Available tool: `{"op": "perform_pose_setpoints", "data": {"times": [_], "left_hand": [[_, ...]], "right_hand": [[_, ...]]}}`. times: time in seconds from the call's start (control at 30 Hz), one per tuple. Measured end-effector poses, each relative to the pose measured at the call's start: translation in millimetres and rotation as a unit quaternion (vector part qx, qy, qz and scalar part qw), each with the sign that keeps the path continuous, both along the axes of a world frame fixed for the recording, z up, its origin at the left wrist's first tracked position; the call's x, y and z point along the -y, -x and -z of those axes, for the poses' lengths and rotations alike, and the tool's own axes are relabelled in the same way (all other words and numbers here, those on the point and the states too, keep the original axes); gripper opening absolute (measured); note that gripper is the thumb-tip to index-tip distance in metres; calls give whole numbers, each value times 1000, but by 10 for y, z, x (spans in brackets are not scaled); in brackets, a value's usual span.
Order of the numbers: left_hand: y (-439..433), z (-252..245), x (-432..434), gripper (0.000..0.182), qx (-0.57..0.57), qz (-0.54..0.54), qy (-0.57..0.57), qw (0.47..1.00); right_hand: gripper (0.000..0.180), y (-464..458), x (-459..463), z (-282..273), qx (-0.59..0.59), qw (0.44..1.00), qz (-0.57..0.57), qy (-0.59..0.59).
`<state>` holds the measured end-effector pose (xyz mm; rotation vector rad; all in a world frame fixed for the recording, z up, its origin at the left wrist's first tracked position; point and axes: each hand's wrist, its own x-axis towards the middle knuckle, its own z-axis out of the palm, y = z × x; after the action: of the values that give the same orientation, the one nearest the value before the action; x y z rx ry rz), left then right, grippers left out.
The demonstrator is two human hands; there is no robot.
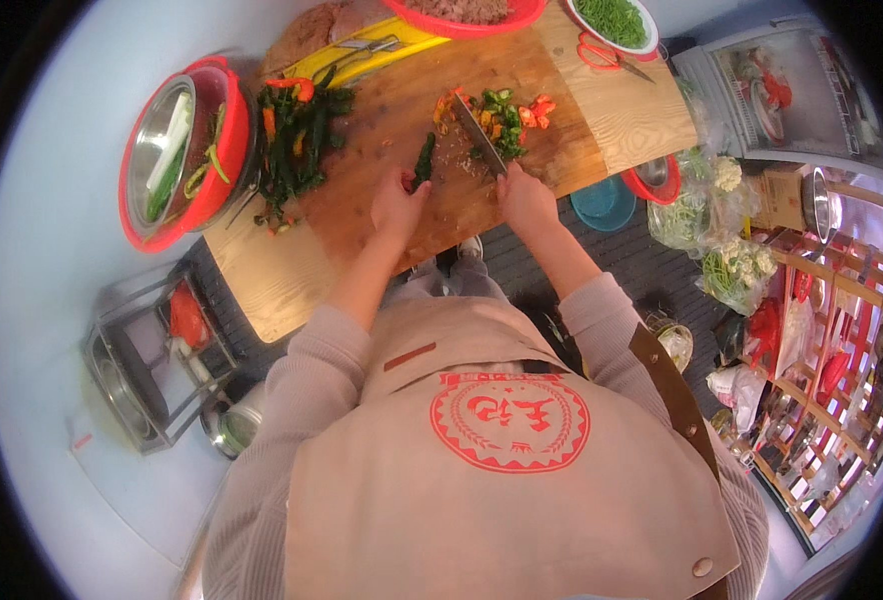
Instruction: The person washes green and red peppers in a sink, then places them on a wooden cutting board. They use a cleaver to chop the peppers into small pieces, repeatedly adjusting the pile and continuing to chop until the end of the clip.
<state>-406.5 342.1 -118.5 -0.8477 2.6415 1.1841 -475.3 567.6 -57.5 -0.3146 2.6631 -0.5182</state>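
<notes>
My left hand (399, 204) holds a dark green chili pepper (424, 159) by its lower end over the wooden cutting board (381, 112). In my right hand (525, 201) is the handle of a knife (479, 136); its blade points up and to the left. Beside and partly behind the blade lie chopped green peppers (503, 120), with orange pieces at the left and red pieces (537, 111) at the right. A pile of whole green chili peppers (295, 142), with a few orange ones among them, lies left of my left hand.
Left of the board, a red basin (225, 184) holds a metal bowl (141, 176) with a leek. Behind are a yellow tray (355, 56), a red basin of minced meat (462, 31) and a bowl of cut greens (648, 41). Red-handled scissors (612, 58) lie at the right.
</notes>
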Motion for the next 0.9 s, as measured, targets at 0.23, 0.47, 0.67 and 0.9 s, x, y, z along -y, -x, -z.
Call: {"op": "perform_pose_setpoints", "data": {"times": [0.23,0.47,0.67,0.9], "left_hand": [[-21,43,17,33,-54,-24,-22,998],[25,55,-23,31,-47,0,-6,999],[51,90,34,31,-43,-6,-18,999],[43,116,24,29,-42,3,-24,999]], "right_hand": [[28,298,-349,-323,-77,995,56,16],[32,619,-202,103,-57,996,55,-40],[31,529,-292,-124,-57,997,51,-6],[33,541,47,77,-14,997,68,-17]]}}
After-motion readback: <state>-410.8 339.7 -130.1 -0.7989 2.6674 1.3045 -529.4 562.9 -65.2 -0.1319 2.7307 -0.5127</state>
